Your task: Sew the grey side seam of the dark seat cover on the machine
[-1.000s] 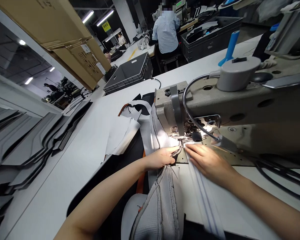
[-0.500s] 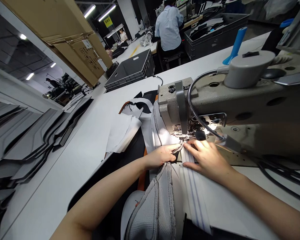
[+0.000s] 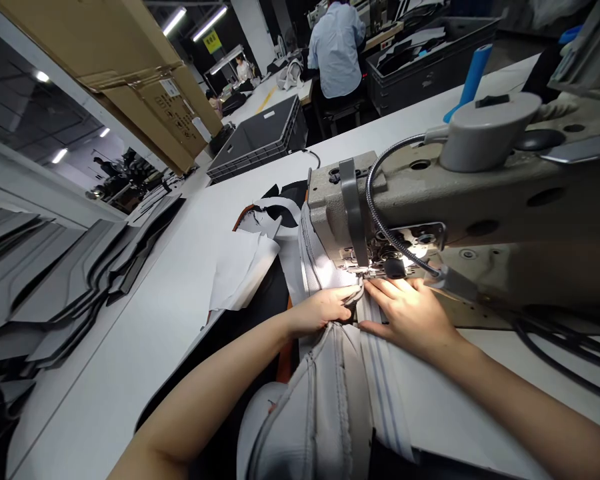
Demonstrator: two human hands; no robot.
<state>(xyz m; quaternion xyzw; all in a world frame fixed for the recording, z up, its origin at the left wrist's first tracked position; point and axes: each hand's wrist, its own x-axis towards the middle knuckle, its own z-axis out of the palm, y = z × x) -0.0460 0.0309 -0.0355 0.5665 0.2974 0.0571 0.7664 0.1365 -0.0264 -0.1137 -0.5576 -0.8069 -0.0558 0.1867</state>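
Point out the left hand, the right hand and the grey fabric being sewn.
left hand (image 3: pixel 320 312), head view, back of the hand.
right hand (image 3: pixel 410 315), head view, back of the hand.
grey fabric (image 3: pixel 325 393), head view, the ribbed fold below the hands.

A white table (image 3: pixel 170 293) carries a sewing machine (image 3: pixel 460 200), grey fabric (image 3: pixel 325 393), stacked grey panels (image 3: pixel 55 280) and a grey crate (image 3: pixel 260 140).

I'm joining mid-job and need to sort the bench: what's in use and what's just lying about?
In use:
left hand pinching the grey fabric
right hand flat on the white striped strip
sewing machine

Lying about:
white cloth pieces
stacked grey panels
grey crate
cardboard boxes
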